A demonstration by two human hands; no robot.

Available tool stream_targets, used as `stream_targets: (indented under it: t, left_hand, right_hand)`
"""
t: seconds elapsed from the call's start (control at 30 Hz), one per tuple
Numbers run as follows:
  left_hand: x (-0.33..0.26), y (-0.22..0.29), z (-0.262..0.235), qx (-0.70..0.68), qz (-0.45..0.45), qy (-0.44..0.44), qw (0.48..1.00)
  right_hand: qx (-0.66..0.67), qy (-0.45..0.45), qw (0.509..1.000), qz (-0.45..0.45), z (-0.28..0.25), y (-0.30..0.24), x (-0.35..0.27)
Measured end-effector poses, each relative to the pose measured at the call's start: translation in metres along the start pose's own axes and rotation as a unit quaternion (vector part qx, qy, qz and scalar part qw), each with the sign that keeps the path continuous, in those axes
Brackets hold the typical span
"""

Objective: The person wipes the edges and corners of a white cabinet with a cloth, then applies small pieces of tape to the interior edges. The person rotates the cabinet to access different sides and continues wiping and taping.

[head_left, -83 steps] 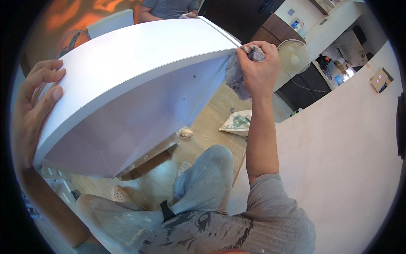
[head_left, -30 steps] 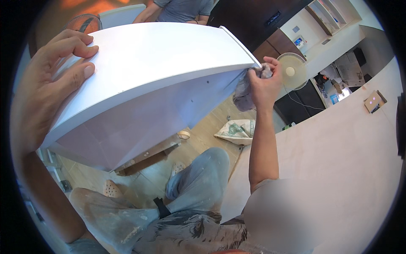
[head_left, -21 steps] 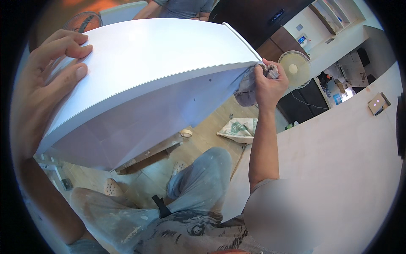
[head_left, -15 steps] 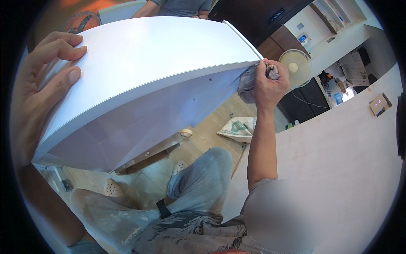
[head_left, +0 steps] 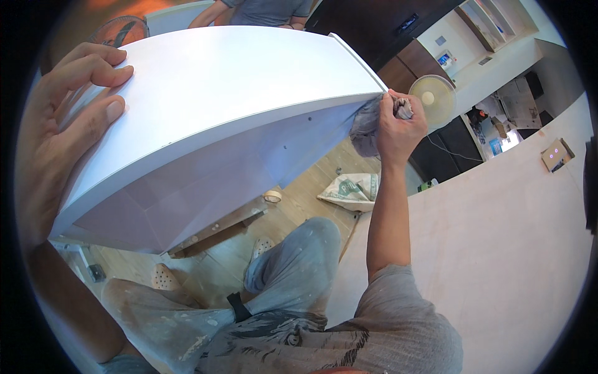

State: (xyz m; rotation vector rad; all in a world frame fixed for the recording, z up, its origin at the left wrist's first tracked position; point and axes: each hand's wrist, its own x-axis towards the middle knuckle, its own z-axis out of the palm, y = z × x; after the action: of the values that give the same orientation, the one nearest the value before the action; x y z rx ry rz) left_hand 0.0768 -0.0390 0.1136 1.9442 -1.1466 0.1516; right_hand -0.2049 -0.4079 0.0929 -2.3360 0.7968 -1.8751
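A large white cabinet-like piece [head_left: 243, 75] with a glossy top and a long curved front edge spans the upper middle of the view. At its left end my left hand [head_left: 65, 124] rests with bent, spread fingers, the fingertips and thumb touching the white top. My right hand [head_left: 400, 131] is closed round a crumpled grey cloth [head_left: 366, 132] at the piece's right front corner. Part of the cloth pokes out above the fist, and the rest hangs under the edge against the shaded front. The thumb presses by the corner.
Behind the piece is another person [head_left: 265, 14]. A standing fan [head_left: 431, 100] is beyond my right hand, and an orange fan [head_left: 121, 32] at far left. On the floor lie a printed sack [head_left: 352, 190] and a tape roll [head_left: 272, 196]. A pale wall [head_left: 486, 249] with an outlet box [head_left: 556, 154] rises at right.
The view has shifted slightly. Both hands keep nearly the same places, the right still holding the cloth at the corner. The other person's arm has moved slightly left.
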Motion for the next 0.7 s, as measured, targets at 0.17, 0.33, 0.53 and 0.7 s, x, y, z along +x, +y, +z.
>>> stream_targets:
  t: [0.17, 0.33, 0.53, 0.7]
  left_hand:
    - [0.001, 0.009, -0.008, 0.015, -0.024, -0.037, 0.999]
    - [-0.004, -0.001, 0.001, -0.025, 0.005, -0.001, 1.0]
    - [-0.004, 0.001, 0.001, -0.024, 0.006, 0.003, 1.0]
    - [-0.004, -0.003, 0.0, -0.014, 0.003, -0.004, 1.0]
  right_hand:
    - [0.063, -0.046, 0.996, 0.044, -0.003, -0.005, -0.005]
    - [-0.03, -0.001, 0.999, -0.015, 0.0, -0.002, 0.002]
    - [0.005, -0.011, 1.0, 0.007, 0.001, -0.006, 0.0]
    - [-0.011, -0.043, 0.999, -0.001, -0.005, -0.005, 0.003]
